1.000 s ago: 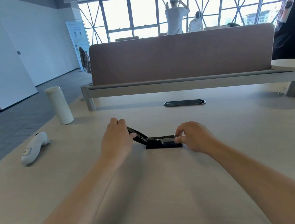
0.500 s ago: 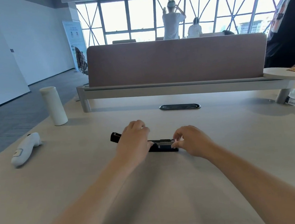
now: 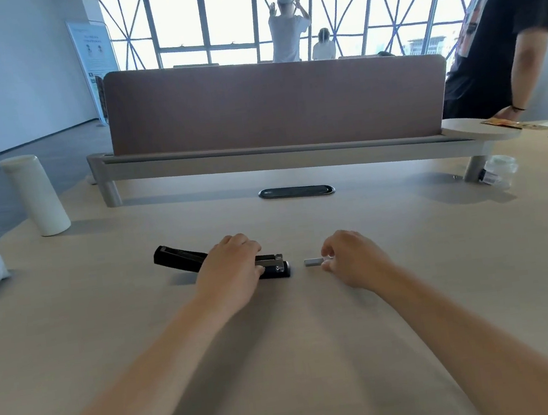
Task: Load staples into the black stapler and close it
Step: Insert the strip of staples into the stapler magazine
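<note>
Pale wood counter [image 3: 318, 357] underfoot of everything, brown divider screen [image 3: 273, 104] across its far side. White cylinder [image 3: 35, 195] upright at far left. Black stapler [image 3: 182, 260] lying mid-counter, swung open, metal magazine exposed at its right end. Left hand [image 3: 230, 269] pressed flat over the stapler's middle, fingers curled down around it. Right hand [image 3: 351, 256] just beside, fingertips pinching a strip of staples [image 3: 313, 261] resting on the counter.

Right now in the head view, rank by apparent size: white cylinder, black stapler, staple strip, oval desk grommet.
1. White cylinder
2. Black stapler, partly hidden by the left hand
3. Oval desk grommet, lying farther away, so unsure against the stapler
4. Staple strip
</note>
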`<state>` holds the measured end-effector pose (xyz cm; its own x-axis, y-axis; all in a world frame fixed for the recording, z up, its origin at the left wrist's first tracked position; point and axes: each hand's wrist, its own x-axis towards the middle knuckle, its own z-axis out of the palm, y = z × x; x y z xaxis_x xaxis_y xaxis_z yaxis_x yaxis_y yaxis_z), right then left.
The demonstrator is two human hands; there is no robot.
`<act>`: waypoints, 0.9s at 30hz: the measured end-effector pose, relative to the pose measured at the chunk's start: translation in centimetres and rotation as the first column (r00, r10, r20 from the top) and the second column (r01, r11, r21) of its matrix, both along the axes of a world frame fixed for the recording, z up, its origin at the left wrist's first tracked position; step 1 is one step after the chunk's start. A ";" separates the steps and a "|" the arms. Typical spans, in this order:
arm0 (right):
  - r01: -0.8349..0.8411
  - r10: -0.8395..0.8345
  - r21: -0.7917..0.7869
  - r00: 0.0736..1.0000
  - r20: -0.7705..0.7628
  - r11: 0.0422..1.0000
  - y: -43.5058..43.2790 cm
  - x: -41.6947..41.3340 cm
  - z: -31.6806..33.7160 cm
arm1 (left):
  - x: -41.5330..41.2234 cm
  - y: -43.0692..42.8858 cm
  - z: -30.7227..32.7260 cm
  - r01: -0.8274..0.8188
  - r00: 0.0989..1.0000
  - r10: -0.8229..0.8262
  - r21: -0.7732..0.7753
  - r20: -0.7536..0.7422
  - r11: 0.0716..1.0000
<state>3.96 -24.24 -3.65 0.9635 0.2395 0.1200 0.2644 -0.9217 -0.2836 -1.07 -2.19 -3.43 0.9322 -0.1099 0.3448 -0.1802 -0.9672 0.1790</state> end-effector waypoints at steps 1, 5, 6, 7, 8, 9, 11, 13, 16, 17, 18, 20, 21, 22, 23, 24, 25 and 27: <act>0.016 -0.016 0.022 1.000 -0.006 1.000 0.0 0.1 -0.1 | 0.1 0.0 0.0 -0.007 1.000 0.007 -0.005 -0.003 1.000; 0.027 -0.024 0.095 0.999 -0.035 0.995 0.2 0.1 -0.3 | 0.0 0.2 0.1 -0.018 1.000 0.017 -0.066 -0.020 0.998; 0.016 -0.012 0.110 0.999 -0.037 0.994 0.2 0.1 -0.3 | 0.0 0.2 0.1 -0.024 0.999 0.022 -0.075 -0.023 0.997; 0.002 0.003 0.121 0.999 -0.036 0.993 0.3 0.1 -0.4 | 0.0 0.3 0.1 -0.027 0.999 0.025 -0.084 -0.023 0.996; -0.010 0.015 0.127 0.999 -0.038 0.992 0.3 0.1 -0.3 | 0.0 0.3 0.1 -0.027 0.999 0.025 -0.094 -0.020 0.995; -0.022 0.027 0.132 0.999 -0.039 0.991 0.3 0.1 -0.3 | 0.0 0.3 0.1 -0.026 1.000 0.024 -0.099 -0.020 0.995; -0.042 0.047 0.124 0.998 -0.032 0.991 0.4 0.2 -0.3 | 0.0 0.4 0.0 -0.023 0.999 0.020 -0.107 -0.026 0.994; -0.051 0.055 0.107 0.998 -0.027 0.993 0.6 0.1 -0.3 | 0.0 0.5 -0.1 -0.021 0.999 0.018 -0.107 -0.029 0.994; -0.047 0.047 0.145 0.999 0.007 0.988 1.0 -0.1 0.2 | 0.1 0.9 -0.2 -0.022 0.999 0.020 -0.109 -0.026 0.994; -0.054 0.049 0.169 0.998 0.035 0.984 1.3 -0.3 0.5 | 0.1 1.1 -0.2 -0.023 0.999 0.020 -0.112 -0.026 0.993; -0.069 0.058 0.192 0.996 0.063 0.979 1.7 -0.4 1.0 | 0.1 1.3 -0.2 -0.023 0.999 0.020 -0.116 -0.027 0.993; -0.109 0.091 0.236 0.992 0.088 0.966 2.7 -0.6 1.8 | 0.2 1.7 -0.1 -0.017 0.999 0.014 -0.126 -0.031 0.992; -0.131 0.113 0.248 0.990 0.087 0.960 3.3 -0.7 2.1 | 0.3 1.8 0.0 -0.015 0.999 0.011 -0.130 -0.033 0.991; -0.151 0.135 0.252 0.987 0.083 0.956 3.9 -0.8 2.3 | 0.3 2.0 0.1 -0.013 0.999 0.008 -0.131 -0.037 0.991; -0.168 0.153 0.253 0.985 0.079 0.953 4.5 -0.8 2.4 | 0.4 2.2 0.2 -0.010 0.999 0.005 -0.134 -0.039 0.991; -0.182 0.167 0.255 0.983 0.077 0.950 5.1 -0.8 2.4 | 0.5 2.3 0.3 -0.006 0.999 0.000 -0.140 -0.040 0.990; -0.190 0.176 0.257 0.981 0.077 0.948 5.6 -0.8 2.4 | 0.5 2.4 0.4 0.000 0.999 -0.006 -0.148 -0.041 0.989; -0.192 0.181 0.254 0.981 0.069 0.948 6.4 -0.7 2.3 | 0.5 2.4 0.6 0.013 0.999 -0.021 -0.157 -0.047 0.988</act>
<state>3.26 -17.87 -1.37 0.8969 0.3696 0.2428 0.4422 -0.7517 -0.4892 -0.57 0.24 -2.86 0.9466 -0.0743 0.3139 -0.1842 -0.9234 0.3369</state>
